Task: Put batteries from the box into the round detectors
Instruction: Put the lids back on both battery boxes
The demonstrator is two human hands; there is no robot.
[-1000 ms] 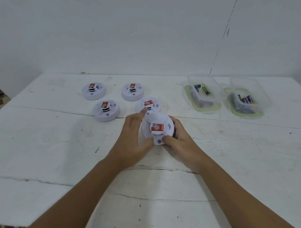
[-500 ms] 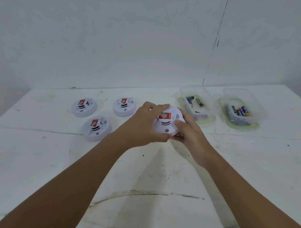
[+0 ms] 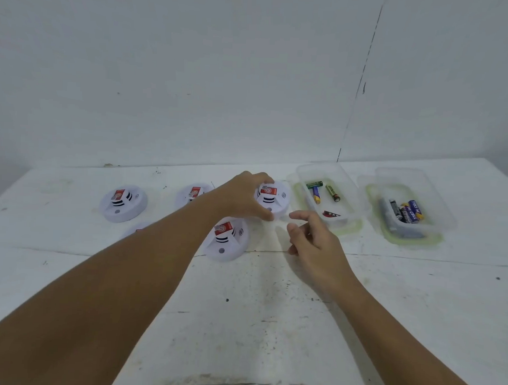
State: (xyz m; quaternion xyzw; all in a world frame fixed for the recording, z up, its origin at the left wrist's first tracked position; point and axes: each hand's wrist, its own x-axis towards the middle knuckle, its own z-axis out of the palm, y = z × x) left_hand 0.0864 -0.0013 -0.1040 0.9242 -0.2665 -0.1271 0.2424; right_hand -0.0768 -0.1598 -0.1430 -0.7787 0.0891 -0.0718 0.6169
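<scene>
Detectors: five round white units on worktop (image 3: 271, 322), red labels up. Head view only.

- Held detector (image 3: 272, 200) at far centre, just left of first clear box (image 3: 348, 192). Whether seated on worktop or just above it: cannot tell.
- Nearer detector (image 3: 226, 243) just below left forearm; far-left detector (image 3: 123, 203) standing apart; one (image 3: 191, 194) partly hidden behind left wrist; another (image 3: 136, 231) only a sliver past the forearm.
- First box: green battery (image 3: 314, 184), blue-and-yellow battery (image 3: 316, 194), dark green battery (image 3: 332, 193), one red-black cell (image 3: 331, 214) near front wall. Second box (image 3: 436, 219), further right, well apart from hands: bundle of blue and grey batteries (image 3: 406, 212).

Step in hand, as judged: parking held detector among the rest. To do well: lower flat, label up, clear of nearer detector and box wall; release only once seated, no sliding into neighbours. Whether this unit already carries batteries: not visible.

Hands:
- Left hand (image 3: 241, 196) gripping held detector from left side, fingers curled over top rim, thumb along front edge.
- Right hand (image 3: 314, 240) empty, off the detector, fingers loosely curled and apart, index tip just beside its right edge; not touching, as far as visible.
</scene>
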